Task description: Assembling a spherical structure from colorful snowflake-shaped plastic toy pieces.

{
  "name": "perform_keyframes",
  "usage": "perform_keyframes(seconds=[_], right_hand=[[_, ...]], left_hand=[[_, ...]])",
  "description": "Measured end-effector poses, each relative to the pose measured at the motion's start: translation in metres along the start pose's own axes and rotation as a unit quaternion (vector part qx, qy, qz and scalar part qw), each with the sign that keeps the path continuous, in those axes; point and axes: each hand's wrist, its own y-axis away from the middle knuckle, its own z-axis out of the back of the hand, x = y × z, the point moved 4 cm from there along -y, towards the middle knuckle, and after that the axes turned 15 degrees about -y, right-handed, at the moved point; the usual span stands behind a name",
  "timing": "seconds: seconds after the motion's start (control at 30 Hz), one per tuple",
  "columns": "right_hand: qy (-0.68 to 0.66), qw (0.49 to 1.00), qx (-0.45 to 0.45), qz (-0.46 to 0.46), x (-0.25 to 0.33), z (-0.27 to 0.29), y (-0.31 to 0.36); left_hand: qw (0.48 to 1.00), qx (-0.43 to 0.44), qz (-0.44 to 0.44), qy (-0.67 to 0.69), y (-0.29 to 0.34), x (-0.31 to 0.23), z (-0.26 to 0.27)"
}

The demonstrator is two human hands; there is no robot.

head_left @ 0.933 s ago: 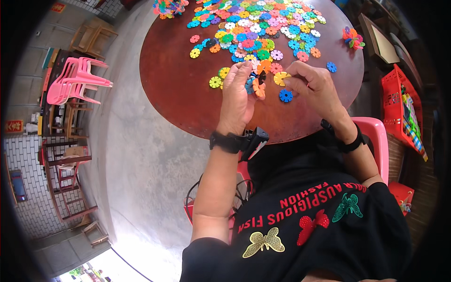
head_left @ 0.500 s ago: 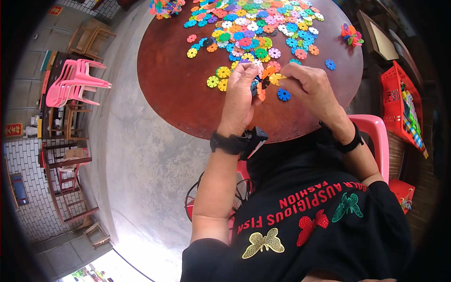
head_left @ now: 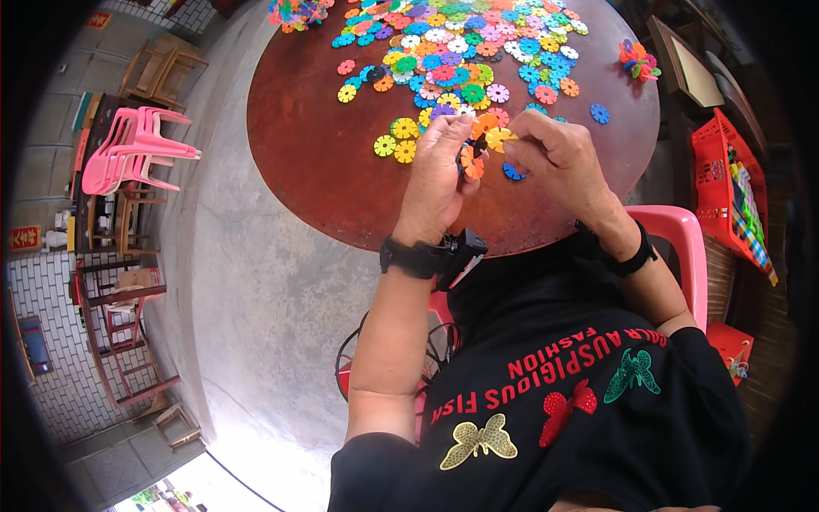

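Note:
Above the near part of a round brown table, my left hand is closed on a small cluster of joined notched plastic discs, orange and dark ones among them. My right hand pinches a yellow notched disc at the cluster's right side, touching or nearly touching it. Fingers hide part of the cluster. Just below the right fingers lies a blue disc, partly covered. Left of my left hand lie several loose yellow discs.
Many colourful discs spread over the far table. Assembled disc clusters stand at the far left and far right. A red plastic basket is at the right, a pink chair beside me. Stacked pink stools stand left.
The cluster in my left hand has turned slightly, showing its orange disc more fully. My right hand still holds the yellow disc beside it and has shifted a little, covering more of the blue disc.

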Motion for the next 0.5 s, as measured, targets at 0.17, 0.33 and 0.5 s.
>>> perform_keyframes(seconds=[0.17, 0.33, 0.5], right_hand=[[0.058, 0.997, 0.036, 0.028, -0.002, -0.004, -0.002], [0.082, 0.993, 0.065, 0.046, -0.004, -0.010, -0.003], [0.103, 0.990, 0.083, 0.053, -0.003, -0.018, -0.006]], left_hand=[[0.998, -0.050, 0.010, -0.028, 0.002, 0.000, 0.000], [0.993, -0.043, 0.008, -0.107, 0.003, -0.001, 0.003], [0.993, -0.075, -0.021, -0.084, 0.001, 0.001, 0.005]])
